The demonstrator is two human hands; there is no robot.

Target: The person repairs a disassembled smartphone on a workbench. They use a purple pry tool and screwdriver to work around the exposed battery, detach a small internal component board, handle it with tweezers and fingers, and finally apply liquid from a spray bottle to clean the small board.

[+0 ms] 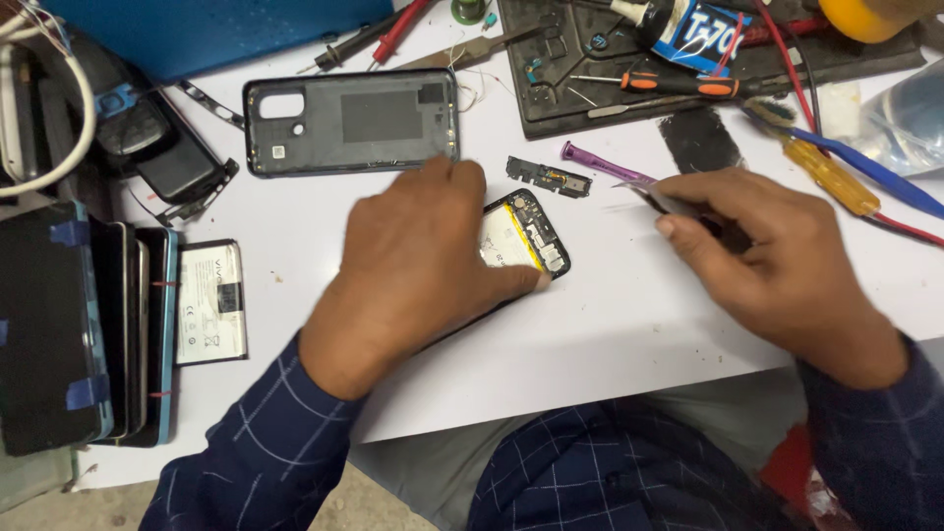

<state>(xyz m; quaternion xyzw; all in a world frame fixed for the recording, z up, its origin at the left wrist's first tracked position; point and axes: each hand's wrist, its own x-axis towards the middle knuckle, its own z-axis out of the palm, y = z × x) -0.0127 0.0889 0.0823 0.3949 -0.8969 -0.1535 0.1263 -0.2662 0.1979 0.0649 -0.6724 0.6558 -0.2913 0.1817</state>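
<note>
An opened phone with its back off lies on the white table, showing a battery and circuit parts. My left hand presses flat on it and covers most of it. My right hand holds thin metal tweezers, their blurred tip pointing left, a little right of the phone. The phone's dark back cover lies inside up beyond my left hand. A small black board piece lies just above the phone.
A purple pry tool lies near the tweezers. A black tray at the back holds a screwdriver and a glue tube. Stacked phones and a loose battery lie at left. A yellow-handled tool lies at right.
</note>
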